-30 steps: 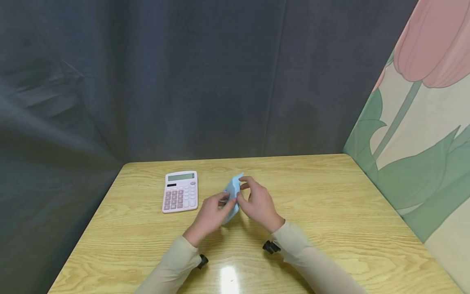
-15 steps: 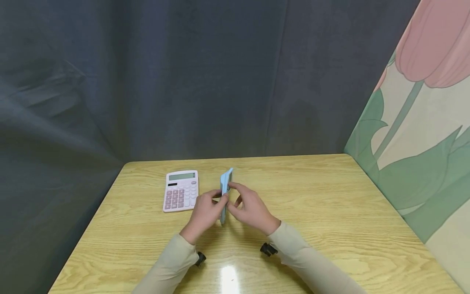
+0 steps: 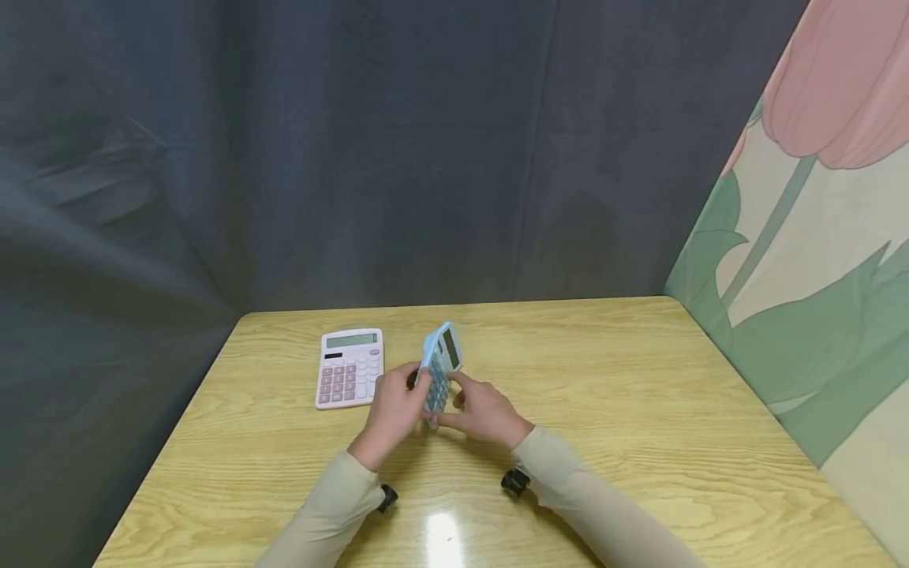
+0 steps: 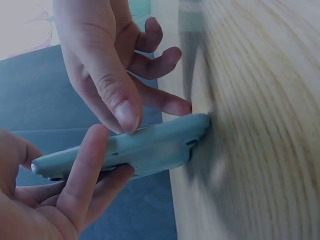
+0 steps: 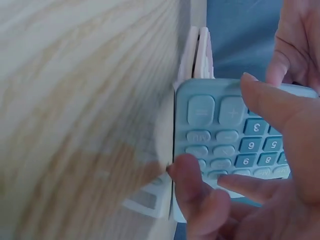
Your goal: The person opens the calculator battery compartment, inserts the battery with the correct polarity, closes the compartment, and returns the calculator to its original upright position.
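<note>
A light blue calculator (image 3: 438,379) stands on its side edge, its keys and display turned toward the right. My left hand (image 3: 398,406) grips it from the left, thumb at the upper edge and fingers against the back, as the left wrist view shows on the calculator's underside (image 4: 155,150). On the other side, my right hand (image 3: 490,414) holds it with the thumb on the upper edge and fingertips against the key face (image 5: 207,135). In the right wrist view the lower edge meets the table. Part of the keypad is hidden behind my right fingers.
A pink and white calculator (image 3: 349,371) lies face up left of my hands. The wooden table (image 3: 604,371) ends at a dark curtain (image 3: 454,158) behind. To the right rises a wall with a tulip picture (image 3: 817,260). Black wrist cameras hang under both sleeves.
The blue calculator has shifted left and turned, so its keys and display now show instead of its back. My right hand has moved lower along it; the pink calculator stays put.
</note>
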The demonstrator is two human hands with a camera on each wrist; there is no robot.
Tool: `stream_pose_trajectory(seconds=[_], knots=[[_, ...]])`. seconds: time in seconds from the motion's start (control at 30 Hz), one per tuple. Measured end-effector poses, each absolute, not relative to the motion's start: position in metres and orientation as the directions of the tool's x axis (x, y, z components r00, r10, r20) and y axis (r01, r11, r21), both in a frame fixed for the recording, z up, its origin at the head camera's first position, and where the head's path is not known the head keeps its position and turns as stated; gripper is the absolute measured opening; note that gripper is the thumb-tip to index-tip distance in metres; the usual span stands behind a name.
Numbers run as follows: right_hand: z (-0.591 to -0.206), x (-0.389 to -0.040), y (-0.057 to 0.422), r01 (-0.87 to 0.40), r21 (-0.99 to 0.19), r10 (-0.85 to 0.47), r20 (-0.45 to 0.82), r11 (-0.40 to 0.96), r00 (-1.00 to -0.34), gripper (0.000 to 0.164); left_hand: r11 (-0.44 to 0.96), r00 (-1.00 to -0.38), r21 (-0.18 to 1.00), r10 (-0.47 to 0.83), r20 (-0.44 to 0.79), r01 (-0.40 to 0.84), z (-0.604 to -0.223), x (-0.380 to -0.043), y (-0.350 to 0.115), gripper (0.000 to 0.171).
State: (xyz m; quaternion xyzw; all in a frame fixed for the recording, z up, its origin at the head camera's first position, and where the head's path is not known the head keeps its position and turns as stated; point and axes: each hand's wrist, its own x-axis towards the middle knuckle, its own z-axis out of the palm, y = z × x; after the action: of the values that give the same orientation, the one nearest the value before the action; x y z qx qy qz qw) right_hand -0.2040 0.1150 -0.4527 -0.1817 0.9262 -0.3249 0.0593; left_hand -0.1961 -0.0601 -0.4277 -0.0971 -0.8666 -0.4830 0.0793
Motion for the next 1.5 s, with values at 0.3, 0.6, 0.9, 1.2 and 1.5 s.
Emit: stream_pose_trajectory(seconds=[0.3,0.6,0.9,1.2,1.5], knots=[[-0.461,-0.204,0.114,-0.284,-0.535,-0.282,0.089,0.795,-0.955,0.083,0.339,-0.984,0.924,0.019,0.180,0.175,-0.440,-0.201,-0.065,0.040],[-0.462,-0.209,0.122,-0.280,-0.447,-0.226,0.172,0.850,-0.959,0.076,0.382,-0.989,0.914,-0.008,0.149,0.135,-0.454,-0.213,-0.071,0.040],[-0.458,-0.216,0.135,-0.236,-0.411,-0.192,0.144,0.881,-0.971,0.056,0.468,-0.997,0.884,0.074,-0.012,0.024,-0.468,-0.223,-0.073,0.047],[-0.458,-0.224,0.144,-0.239,-0.403,-0.207,0.124,0.883,-0.971,0.058,0.494,-0.978,0.868,0.158,-0.137,-0.042,-0.473,-0.228,-0.070,0.054],[-0.458,-0.228,0.151,-0.238,-0.407,-0.200,0.135,0.882,-0.970,0.056,0.522,-0.955,0.852,0.225,-0.195,-0.051,-0.473,-0.235,-0.070,0.059]])
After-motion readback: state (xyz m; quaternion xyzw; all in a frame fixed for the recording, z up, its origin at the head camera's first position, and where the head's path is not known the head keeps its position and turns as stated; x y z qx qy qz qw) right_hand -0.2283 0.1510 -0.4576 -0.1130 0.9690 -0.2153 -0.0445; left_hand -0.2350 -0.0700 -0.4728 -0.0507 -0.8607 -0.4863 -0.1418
